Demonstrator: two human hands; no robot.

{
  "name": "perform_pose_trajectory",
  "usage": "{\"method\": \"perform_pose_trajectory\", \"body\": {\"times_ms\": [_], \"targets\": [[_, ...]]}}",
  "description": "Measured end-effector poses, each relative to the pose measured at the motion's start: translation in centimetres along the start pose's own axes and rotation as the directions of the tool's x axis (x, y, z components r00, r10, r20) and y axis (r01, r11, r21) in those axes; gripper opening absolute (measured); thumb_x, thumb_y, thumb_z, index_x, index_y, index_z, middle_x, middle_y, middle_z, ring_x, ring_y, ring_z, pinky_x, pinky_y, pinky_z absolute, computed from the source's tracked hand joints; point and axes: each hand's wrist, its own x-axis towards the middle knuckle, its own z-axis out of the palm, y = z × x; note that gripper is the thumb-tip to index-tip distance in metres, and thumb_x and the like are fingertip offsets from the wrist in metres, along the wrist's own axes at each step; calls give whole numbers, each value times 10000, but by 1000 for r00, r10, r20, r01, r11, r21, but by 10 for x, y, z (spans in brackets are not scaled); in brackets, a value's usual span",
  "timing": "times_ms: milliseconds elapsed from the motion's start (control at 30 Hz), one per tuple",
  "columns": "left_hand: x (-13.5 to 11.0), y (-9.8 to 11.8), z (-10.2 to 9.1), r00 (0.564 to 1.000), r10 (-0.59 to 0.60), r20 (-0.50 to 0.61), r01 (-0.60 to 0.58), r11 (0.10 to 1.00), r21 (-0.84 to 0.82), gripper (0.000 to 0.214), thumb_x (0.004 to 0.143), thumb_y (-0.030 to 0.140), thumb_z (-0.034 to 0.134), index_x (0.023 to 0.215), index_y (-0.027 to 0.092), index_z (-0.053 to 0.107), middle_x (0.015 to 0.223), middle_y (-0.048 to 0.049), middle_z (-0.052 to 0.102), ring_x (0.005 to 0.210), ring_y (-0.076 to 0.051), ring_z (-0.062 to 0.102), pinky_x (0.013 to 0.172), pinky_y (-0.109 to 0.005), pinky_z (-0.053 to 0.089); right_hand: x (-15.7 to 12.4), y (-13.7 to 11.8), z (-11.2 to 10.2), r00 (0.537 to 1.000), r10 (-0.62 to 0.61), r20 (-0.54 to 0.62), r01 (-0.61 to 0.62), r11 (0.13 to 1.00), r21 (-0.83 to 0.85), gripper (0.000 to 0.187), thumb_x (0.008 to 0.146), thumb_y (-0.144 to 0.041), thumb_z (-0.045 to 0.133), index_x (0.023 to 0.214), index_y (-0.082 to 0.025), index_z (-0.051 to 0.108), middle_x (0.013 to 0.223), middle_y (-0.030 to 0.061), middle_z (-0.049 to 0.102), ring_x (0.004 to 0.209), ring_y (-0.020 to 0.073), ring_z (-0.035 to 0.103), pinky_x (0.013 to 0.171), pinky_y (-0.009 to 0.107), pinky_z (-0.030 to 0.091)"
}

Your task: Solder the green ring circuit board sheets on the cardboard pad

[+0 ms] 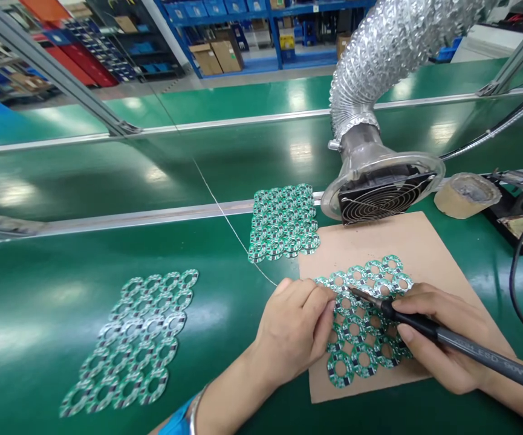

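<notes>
A panel of green ring-shaped circuit boards lies on a brown cardboard sheet. My left hand rests on the panel's left edge, fingers pinched together around a thin solder wire that trails off to the upper left. My right hand grips a dark soldering iron like a pen. Its tip touches the panel near my left fingertips.
A second ring panel lies at the left on the green bench. A stack of boards sits beyond the cardboard. A fume extractor fan on a foil duct hangs above. A tape roll and iron stand are at right.
</notes>
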Motion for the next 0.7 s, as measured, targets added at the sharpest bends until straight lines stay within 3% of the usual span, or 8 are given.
{"method": "perform_pose_trajectory", "body": {"times_ms": [367, 700], "targets": [[1, 1, 0, 1000, 12, 14, -12, 1000, -5, 117, 892, 150, 440, 930, 176, 548, 747, -16, 566, 665, -145, 483, 610, -316, 321, -3, 6, 0, 999, -13, 51, 13, 1000, 2, 313, 761, -59, 538, 1058, -153, 572, 739, 75, 655, 625, 190, 641, 531, 317, 555], [2, 2, 3, 999, 27, 24, -28, 998, 53, 108, 897, 151, 437, 927, 169, 539, 738, -18, 546, 654, -145, 477, 592, -312, 321, -4, 5, 2, 999, -10, 38, 10, 1000, 6, 298, 769, -57, 533, 1050, -147, 576, 734, 54, 641, 618, 164, 627, 535, 294, 545]]}}
